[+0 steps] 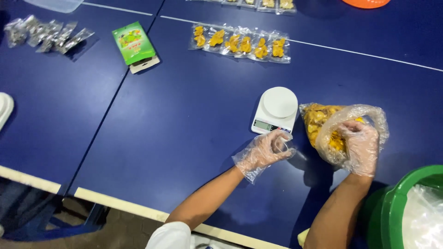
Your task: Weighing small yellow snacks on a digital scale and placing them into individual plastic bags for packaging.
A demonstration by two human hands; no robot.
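- Two gloved hands work over a blue table (161, 138).
- The right hand (361, 146) reaches into one big bag of yellow snacks (323, 122), fingers curled inside its mouth.
- The left hand (267, 150) pinches one small clear pouch (285, 144), just below one white scale (275, 110).
- Six filled packets (240, 44) lie in a row beyond.
- One green bucket (406, 203) sits at right.

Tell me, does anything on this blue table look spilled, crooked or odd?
Nothing spilled. The green packet lies askew on a pale card, and the silvery sachets sit in a loose heap, unlike the neat row of filled pouches. The scale is bare; the right hand reaches into the snack bag.
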